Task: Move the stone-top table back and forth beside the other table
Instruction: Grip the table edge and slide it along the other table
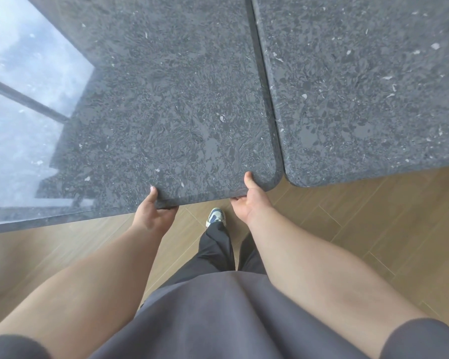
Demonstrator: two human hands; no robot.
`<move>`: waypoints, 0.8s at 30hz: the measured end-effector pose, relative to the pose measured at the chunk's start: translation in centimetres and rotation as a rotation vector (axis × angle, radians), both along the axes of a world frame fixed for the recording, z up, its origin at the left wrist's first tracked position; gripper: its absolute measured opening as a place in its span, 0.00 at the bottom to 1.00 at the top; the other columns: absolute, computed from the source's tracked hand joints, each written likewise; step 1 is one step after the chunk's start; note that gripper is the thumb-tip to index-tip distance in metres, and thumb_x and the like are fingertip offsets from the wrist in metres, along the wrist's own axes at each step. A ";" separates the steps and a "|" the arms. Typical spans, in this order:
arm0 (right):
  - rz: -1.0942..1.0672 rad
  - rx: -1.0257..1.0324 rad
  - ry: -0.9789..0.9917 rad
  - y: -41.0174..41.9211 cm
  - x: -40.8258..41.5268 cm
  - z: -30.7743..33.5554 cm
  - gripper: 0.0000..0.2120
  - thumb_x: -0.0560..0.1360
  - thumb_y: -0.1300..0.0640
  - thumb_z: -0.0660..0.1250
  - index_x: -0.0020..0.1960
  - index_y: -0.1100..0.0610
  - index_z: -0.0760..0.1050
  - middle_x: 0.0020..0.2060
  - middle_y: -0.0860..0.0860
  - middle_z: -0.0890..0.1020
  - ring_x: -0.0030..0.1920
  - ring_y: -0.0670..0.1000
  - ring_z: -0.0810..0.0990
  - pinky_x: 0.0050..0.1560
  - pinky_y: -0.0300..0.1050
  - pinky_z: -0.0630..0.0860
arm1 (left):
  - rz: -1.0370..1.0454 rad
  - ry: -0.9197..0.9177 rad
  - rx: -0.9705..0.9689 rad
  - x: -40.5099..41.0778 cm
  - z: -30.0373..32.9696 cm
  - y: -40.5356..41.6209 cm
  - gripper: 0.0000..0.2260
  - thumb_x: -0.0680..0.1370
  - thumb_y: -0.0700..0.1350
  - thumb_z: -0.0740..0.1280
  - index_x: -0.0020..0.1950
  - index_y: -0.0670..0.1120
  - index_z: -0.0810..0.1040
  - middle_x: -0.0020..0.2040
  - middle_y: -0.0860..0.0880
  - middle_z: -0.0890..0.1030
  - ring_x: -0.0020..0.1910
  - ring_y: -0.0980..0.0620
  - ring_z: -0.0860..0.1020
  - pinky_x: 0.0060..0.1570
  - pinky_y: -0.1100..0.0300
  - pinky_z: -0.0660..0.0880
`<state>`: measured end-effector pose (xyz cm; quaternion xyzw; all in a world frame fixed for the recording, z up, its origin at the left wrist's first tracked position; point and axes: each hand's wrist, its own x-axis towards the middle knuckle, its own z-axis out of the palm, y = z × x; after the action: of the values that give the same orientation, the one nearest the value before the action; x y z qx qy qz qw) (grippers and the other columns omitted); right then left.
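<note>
A dark grey speckled stone-top table (153, 112) fills the upper left and middle of the head view. A second table with the same stone top (368, 86) stands close on its right, with only a thin gap between their long edges. My left hand (153, 212) grips the near edge of the left table, thumb on top and fingers underneath. My right hand (249, 200) grips the same edge close to its rounded near-right corner, thumb up on the surface. Both arms reach forward from my body.
Light wooden plank floor (347, 229) lies below the tables' near edges. One foot in a white and blue shoe (215, 216) stands just under the edge between my hands. A bright window reflection (24, 99) covers the left part of the stone top.
</note>
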<state>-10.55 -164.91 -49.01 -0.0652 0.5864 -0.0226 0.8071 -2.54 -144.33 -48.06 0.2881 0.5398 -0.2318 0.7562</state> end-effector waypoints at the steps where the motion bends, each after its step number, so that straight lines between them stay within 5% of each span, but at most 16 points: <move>1: 0.003 -0.002 0.003 0.0 0.0 0.0 0.14 0.78 0.51 0.72 0.56 0.60 0.74 0.57 0.59 0.82 0.56 0.58 0.81 0.62 0.56 0.77 | 0.000 0.003 0.002 0.0 0.1 0.0 0.16 0.81 0.47 0.69 0.69 0.45 0.77 0.63 0.41 0.82 0.63 0.40 0.80 0.68 0.42 0.73; 10: -0.010 -0.003 -0.011 -0.2 -0.1 0.4 0.20 0.78 0.52 0.71 0.65 0.59 0.72 0.63 0.59 0.80 0.64 0.59 0.79 0.69 0.60 0.73 | -0.006 -0.018 -0.009 -0.1 0.2 0.1 0.15 0.80 0.47 0.70 0.66 0.45 0.79 0.62 0.41 0.82 0.63 0.40 0.80 0.68 0.41 0.73; 19: 0.019 0.010 -0.030 -0.3 -0.3 0.3 0.14 0.78 0.51 0.71 0.56 0.59 0.73 0.50 0.58 0.81 0.52 0.57 0.80 0.65 0.58 0.76 | -0.039 0.012 0.019 0.1 0.4 0.3 0.17 0.78 0.48 0.73 0.64 0.42 0.78 0.57 0.42 0.84 0.57 0.42 0.83 0.58 0.43 0.78; 24: 0.025 -0.011 -0.034 -0.2 -0.4 0.1 0.18 0.78 0.51 0.71 0.63 0.58 0.71 0.59 0.59 0.80 0.59 0.58 0.79 0.67 0.59 0.75 | -0.040 0.002 0.013 -0.1 0.4 0.2 0.16 0.79 0.47 0.72 0.64 0.42 0.77 0.57 0.41 0.84 0.57 0.41 0.82 0.57 0.43 0.78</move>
<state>-10.91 -165.11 -48.86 -0.0767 0.5715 -0.0169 0.8168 -2.61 -144.09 -47.69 0.3037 0.5362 -0.2436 0.7489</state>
